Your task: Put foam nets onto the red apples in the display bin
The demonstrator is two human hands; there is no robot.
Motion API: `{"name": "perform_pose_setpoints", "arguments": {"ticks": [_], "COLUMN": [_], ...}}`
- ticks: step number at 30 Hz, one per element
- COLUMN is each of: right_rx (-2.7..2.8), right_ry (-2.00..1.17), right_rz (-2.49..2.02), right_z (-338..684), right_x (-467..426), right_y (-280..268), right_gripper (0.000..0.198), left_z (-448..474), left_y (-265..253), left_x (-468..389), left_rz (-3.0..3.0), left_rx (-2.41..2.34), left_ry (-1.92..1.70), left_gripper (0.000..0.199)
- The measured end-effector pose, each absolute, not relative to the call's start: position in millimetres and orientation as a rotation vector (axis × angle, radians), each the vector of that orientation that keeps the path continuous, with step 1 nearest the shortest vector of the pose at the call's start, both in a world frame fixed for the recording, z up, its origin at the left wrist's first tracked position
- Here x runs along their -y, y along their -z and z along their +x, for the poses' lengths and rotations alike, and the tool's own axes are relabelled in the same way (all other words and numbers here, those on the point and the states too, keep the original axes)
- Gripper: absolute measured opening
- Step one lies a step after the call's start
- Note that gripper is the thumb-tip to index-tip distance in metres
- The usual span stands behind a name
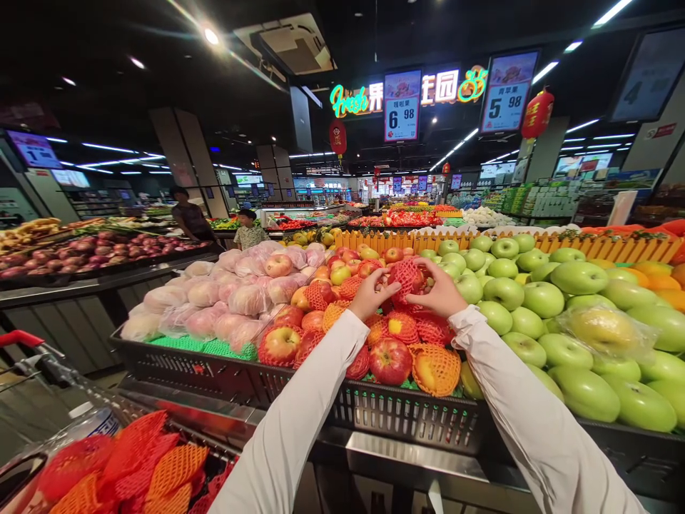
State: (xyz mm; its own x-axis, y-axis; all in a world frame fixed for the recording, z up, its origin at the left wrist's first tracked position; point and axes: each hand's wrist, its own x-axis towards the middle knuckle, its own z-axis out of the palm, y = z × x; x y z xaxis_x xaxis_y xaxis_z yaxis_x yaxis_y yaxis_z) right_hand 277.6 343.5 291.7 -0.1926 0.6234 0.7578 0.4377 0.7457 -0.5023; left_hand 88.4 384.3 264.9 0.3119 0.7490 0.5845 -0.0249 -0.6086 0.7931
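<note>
An apple in a red foam net (404, 277) sits between my two hands, above the pile of red apples. My left hand (370, 294) is closed in a pinch at its left side, thumb and fingertips by the net. My right hand (442, 291) curves around the right side, thumb and fingers against the net. Below lie a bare red apple (390, 361), an apple in an orange net (435, 369) and several more in red nets. These apples rest in a black slotted crate (407, 417). Part of the held apple is hidden by my fingers.
Green apples (583, 385) are heaped to the right, and plastic-wrapped fruit (203, 294) to the left. A cart (24, 339) stands at lower left, near loose red and orange foam nets (176, 471). A low yellow fence (615, 246) runs behind. Two people are further back left.
</note>
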Motion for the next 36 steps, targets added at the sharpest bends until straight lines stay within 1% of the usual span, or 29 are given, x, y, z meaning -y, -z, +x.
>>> {"name": "perform_pose_setpoints", "arguments": {"ticks": [3, 8, 12, 13, 15, 16, 17, 18, 20, 21, 22, 24, 27, 30, 32, 34, 36], "right_rx": [1.606, 1.307, 1.152, 1.143, 1.155, 1.170, 1.187, 1.212, 1.293, 1.348, 1.401, 1.471, 1.480, 1.443, 1.448, 1.534, 1.655], "right_ry": [-0.340, -0.566, -0.736, -0.753, -0.789, -0.814, -0.844, -0.877, -0.935, -0.953, -0.962, -0.967, -0.999, -0.957, -0.935, -0.942, -0.919], "right_rz": [-0.901, -0.916, -0.945, -0.947, -0.947, -0.943, -0.934, -0.921, -0.874, -0.846, -0.824, -0.811, -0.871, -0.870, -0.816, -0.788, -0.804], "right_z": [276.9, 278.8, 280.0, 280.1, 280.1, 280.0, 279.8, 279.6, 278.9, 278.5, 278.2, 278.4, 281.0, 283.5, 282.7, 279.5, 275.8], "right_x": [-346.5, -350.4, -347.5, -346.3, -343.9, -342.8, -341.7, -340.6, -338.8, -338.2, -337.9, -339.0, -344.3, -349.2, -348.9, -345.5, -341.0], "right_y": [-290.3, -291.0, -293.5, -294.2, -295.6, -296.1, -296.5, -296.7, -296.5, -296.0, -295.4, -293.5, -289.7, -287.1, -287.3, -289.0, -291.4], "right_gripper": [0.061, 0.070, 0.081, 0.080, 0.072, 0.067, 0.062, 0.059, 0.056, 0.056, 0.056, 0.058, 0.059, 0.045, 0.042, 0.050, 0.068], "left_z": [91.0, 92.3, 90.3, 89.7, 88.9, 88.7, 88.6, 88.7, 88.9, 89.0, 89.2, 89.7, 90.6, 90.7, 90.3, 89.7, 89.5], "left_y": [-265.7, -264.8, -264.7, -264.6, -264.1, -263.6, -263.0, -262.5, -261.6, -261.4, -261.2, -260.5, -259.2, -258.4, -258.5, -259.1, -260.1], "left_x": [-383.7, -385.8, -389.4, -390.2, -391.1, -391.2, -391.0, -390.5, -389.0, -388.0, -387.0, -385.4, -384.5, -384.5, -384.6, -384.7, -384.3], "left_rz": [1.794, 1.903, 1.993, 2.028, 2.082, 2.079, 2.054, 2.012, 1.941, 1.940, 1.959, 2.010, 2.026, 2.034, 2.050, 2.036, 2.004], "left_rx": [-0.532, -0.559, -0.499, -0.478, -0.470, -0.490, -0.522, -0.550, -0.548, -0.513, -0.472, -0.441, -0.531, -0.550, -0.554, -0.585, -0.598], "left_ry": [-1.403, -1.278, -1.405, -1.443, -1.486, -1.488, -1.486, -1.480, -1.459, -1.440, -1.415, -1.347, -1.297, -1.302, -1.300, -1.304, -1.301], "left_gripper": [0.065, 0.054, 0.047, 0.045, 0.043, 0.046, 0.053, 0.067, 0.100, 0.114, 0.122, 0.125, 0.117, 0.112, 0.111, 0.116, 0.120]}}
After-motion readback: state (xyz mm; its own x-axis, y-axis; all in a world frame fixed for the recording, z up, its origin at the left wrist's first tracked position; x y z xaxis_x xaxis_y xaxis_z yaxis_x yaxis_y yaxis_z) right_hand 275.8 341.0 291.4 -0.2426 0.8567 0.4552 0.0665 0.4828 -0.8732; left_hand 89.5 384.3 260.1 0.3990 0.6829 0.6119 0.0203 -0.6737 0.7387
